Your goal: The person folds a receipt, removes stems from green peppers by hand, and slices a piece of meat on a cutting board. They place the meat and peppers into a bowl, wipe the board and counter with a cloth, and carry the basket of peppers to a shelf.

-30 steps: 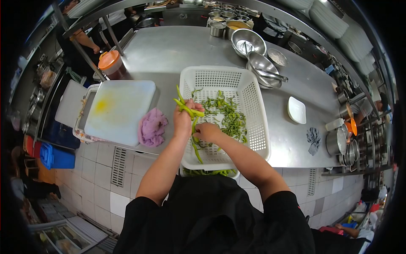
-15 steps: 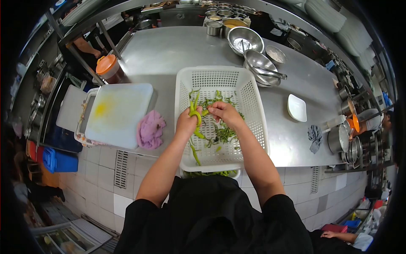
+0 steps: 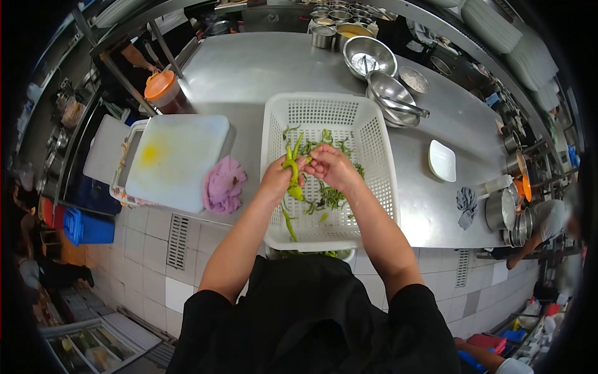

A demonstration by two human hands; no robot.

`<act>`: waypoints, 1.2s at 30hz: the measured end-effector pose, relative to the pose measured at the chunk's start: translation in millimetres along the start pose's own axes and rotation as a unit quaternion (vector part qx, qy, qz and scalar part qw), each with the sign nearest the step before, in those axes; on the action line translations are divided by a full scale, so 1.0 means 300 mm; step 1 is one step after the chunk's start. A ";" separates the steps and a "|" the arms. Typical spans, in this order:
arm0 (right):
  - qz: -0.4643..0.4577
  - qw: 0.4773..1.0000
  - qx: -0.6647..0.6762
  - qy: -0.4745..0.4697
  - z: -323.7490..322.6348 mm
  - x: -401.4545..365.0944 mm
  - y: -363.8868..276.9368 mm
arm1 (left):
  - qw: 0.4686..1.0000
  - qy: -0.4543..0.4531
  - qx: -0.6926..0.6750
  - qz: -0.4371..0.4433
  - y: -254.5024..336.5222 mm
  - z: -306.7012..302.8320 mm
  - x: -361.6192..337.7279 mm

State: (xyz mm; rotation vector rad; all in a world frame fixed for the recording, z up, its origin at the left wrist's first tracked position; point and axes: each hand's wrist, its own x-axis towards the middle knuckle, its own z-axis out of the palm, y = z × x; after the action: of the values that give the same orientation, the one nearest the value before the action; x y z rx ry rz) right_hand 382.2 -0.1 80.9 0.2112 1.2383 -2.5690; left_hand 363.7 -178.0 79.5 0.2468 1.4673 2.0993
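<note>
Over a white perforated plastic basket (image 3: 376, 146), my left hand (image 3: 275, 182) is closed around several long green chili peppers (image 3: 291, 164), their tips sticking up and out past the fingers. My right hand (image 3: 335, 168) meets it, thumb and fingertips pinched on a small yellow-green end of a chili pepper (image 3: 308, 160). Green stems and trimmings (image 3: 332, 197) lie scattered on the basket floor. One more long chili (image 3: 288, 222) rests by the left wall. Below the basket's near edge, more green shows in a second container (image 3: 351, 254), mostly hidden.
The basket stands on a steel table (image 3: 249, 62). To the left are a white cutting board (image 3: 180, 159), a pink cloth (image 3: 224, 185) and an orange-lidded tub (image 3: 163, 92). Right lie steel bowls (image 3: 370, 56), a white dish (image 3: 441, 161) and a grey cloth (image 3: 466, 206). Other people stand around the edges.
My right fingers have curled in closer to my left hand at the chili end. The view has shifted slightly. A person's arm now shows at the right edge.
</note>
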 end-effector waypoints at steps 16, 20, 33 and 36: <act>0.076 0.486 -0.867 -0.075 0.048 -0.026 0.161 | 0.981 0.029 -0.185 0.044 0.015 -0.025 0.008; 0.077 0.482 -0.871 -0.049 -0.010 0.035 0.201 | 0.978 0.015 -0.210 0.003 0.019 -0.032 0.009; 0.018 0.943 -0.333 -0.008 -0.048 -0.037 -0.049 | 0.983 0.080 -0.163 0.006 -0.010 -0.023 0.022; 0.003 0.937 -0.343 -0.072 -0.029 -0.035 -0.037 | 0.985 0.117 -0.129 0.019 -0.014 -0.011 0.024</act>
State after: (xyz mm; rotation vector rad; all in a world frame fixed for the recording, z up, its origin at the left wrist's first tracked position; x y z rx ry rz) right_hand 388.7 15.4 86.3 -0.1192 1.9557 -1.9419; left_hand 357.5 -175.8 73.1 -0.0745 1.3053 2.3847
